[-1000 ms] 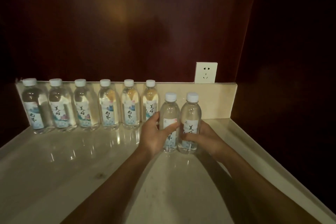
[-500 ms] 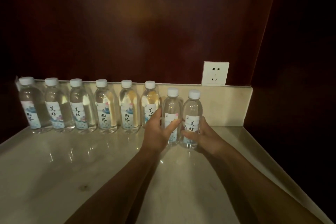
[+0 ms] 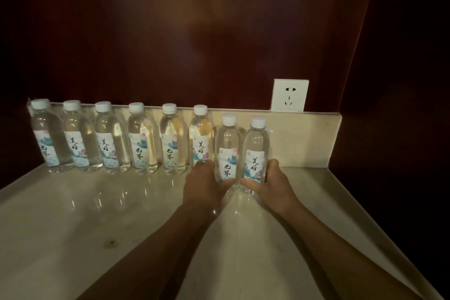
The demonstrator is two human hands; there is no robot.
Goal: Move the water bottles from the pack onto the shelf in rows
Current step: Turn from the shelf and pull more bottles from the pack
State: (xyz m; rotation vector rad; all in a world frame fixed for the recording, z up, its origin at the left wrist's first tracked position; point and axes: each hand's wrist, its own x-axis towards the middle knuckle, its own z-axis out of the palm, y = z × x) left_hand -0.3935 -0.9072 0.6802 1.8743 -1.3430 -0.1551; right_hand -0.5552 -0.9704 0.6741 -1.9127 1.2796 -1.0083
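Note:
Several clear water bottles with white caps stand in a row along the back of the pale marble shelf. At the row's right end, two more bottles stand side by side, slightly in front of the others. My left hand is wrapped around the lower part of the left one. My right hand grips the base of the right one. Both bottles are upright and touch each other. The pack is out of view.
A low marble backsplash runs behind the bottles, with a white wall socket above it at the right. Dark red wood panels close in the back and right side. The shelf's raised lip runs along the right edge.
Both hands have pushed the two bottles back toward the backsplash, nearer in line with the row. The hands have slid lower on the bottles.

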